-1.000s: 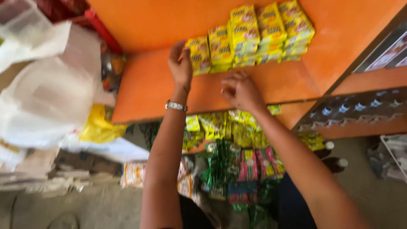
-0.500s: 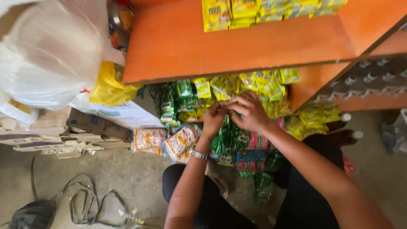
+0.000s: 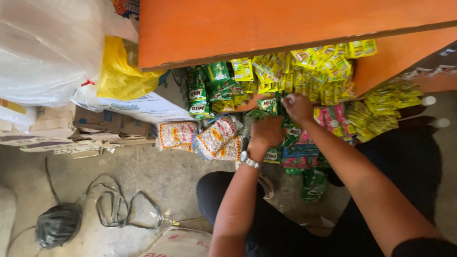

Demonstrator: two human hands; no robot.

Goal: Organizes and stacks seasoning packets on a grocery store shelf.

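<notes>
Head view shows green sachets (image 3: 269, 105) low under the orange shelf (image 3: 266, 26), and I pinch them with both hands. Left hand (image 3: 266, 133) is curled on them; right hand (image 3: 297, 107) grips their top. Yellow sachets (image 3: 328, 66) hang behind, snack bags (image 3: 216, 135) left. Many packs lie unsorted.

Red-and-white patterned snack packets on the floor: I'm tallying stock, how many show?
3: one red-and-white patterned packet lies leftmost, a second beside it, a third by the left hand. More may be hidden.
</notes>
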